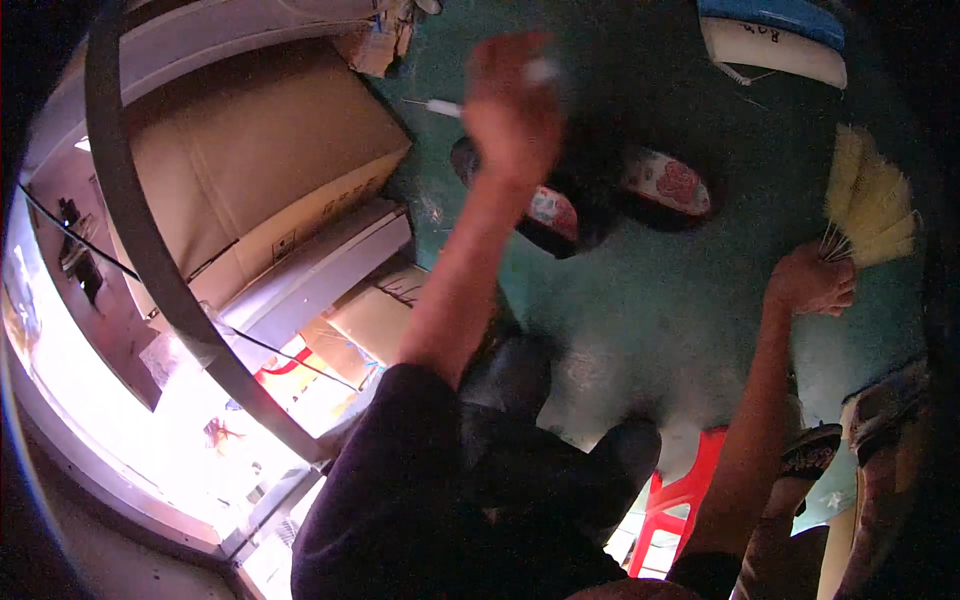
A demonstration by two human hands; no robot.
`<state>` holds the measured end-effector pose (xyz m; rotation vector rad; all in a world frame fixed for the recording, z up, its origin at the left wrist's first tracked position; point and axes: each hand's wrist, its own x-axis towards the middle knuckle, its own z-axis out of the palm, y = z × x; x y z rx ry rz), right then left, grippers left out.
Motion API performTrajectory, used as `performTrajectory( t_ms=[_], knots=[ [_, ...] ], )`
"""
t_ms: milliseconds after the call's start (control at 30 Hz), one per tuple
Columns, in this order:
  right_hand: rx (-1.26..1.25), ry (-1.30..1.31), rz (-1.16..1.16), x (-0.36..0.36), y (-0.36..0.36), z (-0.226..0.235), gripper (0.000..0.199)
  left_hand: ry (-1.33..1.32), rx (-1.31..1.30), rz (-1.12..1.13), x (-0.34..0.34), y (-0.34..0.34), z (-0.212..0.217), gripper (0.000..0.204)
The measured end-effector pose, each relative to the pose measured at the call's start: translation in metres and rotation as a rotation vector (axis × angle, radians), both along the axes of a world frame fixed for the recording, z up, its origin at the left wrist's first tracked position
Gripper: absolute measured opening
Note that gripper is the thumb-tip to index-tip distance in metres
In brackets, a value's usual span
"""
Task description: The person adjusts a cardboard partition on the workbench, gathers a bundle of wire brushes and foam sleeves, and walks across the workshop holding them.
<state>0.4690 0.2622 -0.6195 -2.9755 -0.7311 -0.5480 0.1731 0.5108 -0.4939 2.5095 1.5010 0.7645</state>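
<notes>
My right hand (808,281) is closed round the thin stems of a bunch of yellow bristle brushes (868,195), whose heads fan out above the fist. Farther up and to the left, my left hand (515,105) is raised over the floor, its fingers curled and smeared by motion. Something whitish shows blurred at its fingers, too unclear to name. Just left of that hand is a thin white rod with a fine tip (440,107); whether it is held or lies on the floor I cannot tell. Below the left hand are dark slippers (672,188) with red-and-white patterned insoles.
A large cardboard box (270,160) rests on a shelf at left, behind a grey metal frame (150,210). Bright light comes from below it. A red plastic stool (680,500) stands near my legs. Another person's shoe (812,450) is at lower right. A blue-and-white object (775,40) lies far right.
</notes>
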Motion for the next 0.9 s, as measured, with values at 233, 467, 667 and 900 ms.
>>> performTrajectory(
  t_ms=[233,467,667,900],
  knots=[
    [-0.047,0.056,-0.035,-0.012,0.012,0.005,0.044,-0.851,-0.273,0.806,-0.109,0.012,-0.052,0.013],
    [-0.019,-0.058,-0.016,-0.008,0.008,0.002,0.042,-0.456,-0.542,0.844,-0.134,0.019,-0.056,0.011],
    [0.094,0.136,-0.030,-0.024,0.018,0.025,0.036,-0.522,-0.470,0.679,-0.141,-0.010,-0.062,0.019],
    [0.138,0.175,-0.026,-0.019,0.017,0.031,0.036,-0.650,-0.556,0.829,-0.182,0.046,-0.086,0.046]
  ],
)
